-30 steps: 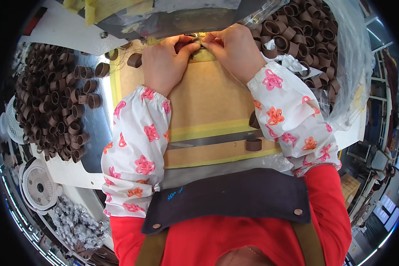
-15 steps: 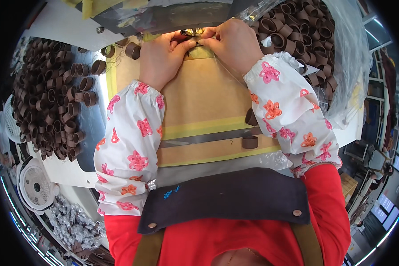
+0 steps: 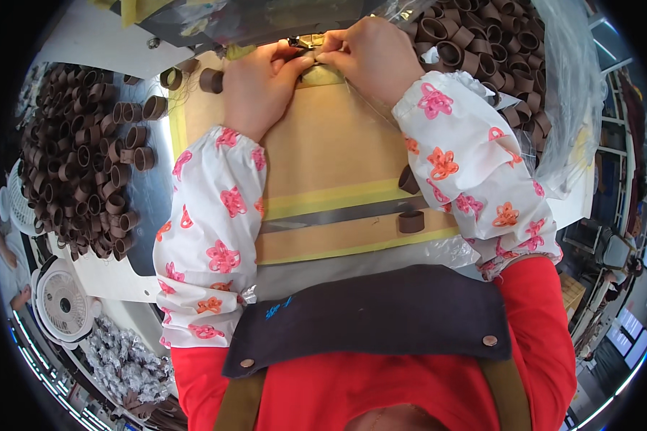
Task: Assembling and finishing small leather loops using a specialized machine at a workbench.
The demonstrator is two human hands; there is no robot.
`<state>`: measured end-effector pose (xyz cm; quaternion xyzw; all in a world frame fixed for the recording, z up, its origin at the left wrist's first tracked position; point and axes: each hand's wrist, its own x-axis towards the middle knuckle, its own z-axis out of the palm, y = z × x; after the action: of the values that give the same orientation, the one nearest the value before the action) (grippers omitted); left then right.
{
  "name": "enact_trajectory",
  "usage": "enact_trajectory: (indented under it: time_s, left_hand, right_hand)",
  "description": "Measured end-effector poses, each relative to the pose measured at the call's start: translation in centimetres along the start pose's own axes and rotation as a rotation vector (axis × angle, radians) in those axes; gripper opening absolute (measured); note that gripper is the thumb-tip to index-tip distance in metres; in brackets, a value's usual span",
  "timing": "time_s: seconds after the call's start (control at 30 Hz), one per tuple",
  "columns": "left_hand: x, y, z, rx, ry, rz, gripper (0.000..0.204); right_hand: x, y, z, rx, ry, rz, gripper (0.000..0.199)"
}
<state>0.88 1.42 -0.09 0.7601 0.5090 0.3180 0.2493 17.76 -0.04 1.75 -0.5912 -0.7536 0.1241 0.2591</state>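
Observation:
My left hand [image 3: 262, 82] and my right hand [image 3: 369, 52] meet at the top of the view, fingertips pinched together on a small brown piece [image 3: 310, 56] under the sewing machine's needle area [image 3: 302, 42]. What exactly lies between the fingers is mostly hidden. Both hands rest on a tan work surface [image 3: 323, 151] edged with yellow tape. White sleeve covers with pink and orange flowers cover both forearms.
A large heap of brown fabric loops [image 3: 72, 158] lies to the left, another heap [image 3: 482, 43] in clear plastic to the upper right. Two loose loops [image 3: 410, 221] sit near my right elbow. A small white fan [image 3: 61, 302] stands lower left.
Both hands have crept a little further toward the machine, staying pinched on the piece. The view has shifted slightly.

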Motion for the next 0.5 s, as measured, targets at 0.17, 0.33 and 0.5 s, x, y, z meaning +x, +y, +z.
enact_trajectory:
  time_s: [0.17, 0.33, 0.5]
  left_hand:
    - [0.1, 0.2, 0.0, 0.022, 0.026, 0.034, 0.027]
    - [0.3, -0.9, 0.1, 0.016, 0.026, 0.067, 0.025]
    - [-2.2, 0.1, -2.1, -0.070, -0.246, 0.049, 0.026]
  right_hand:
    - [-0.1, 0.1, 0.2, -0.047, 0.073, -0.113, 0.019]
    - [0.5, 0.4, -0.2, 0.074, -0.012, -0.179, 0.015]
    - [-2.0, -0.8, -1.1, 0.163, -0.212, -0.182, 0.013]
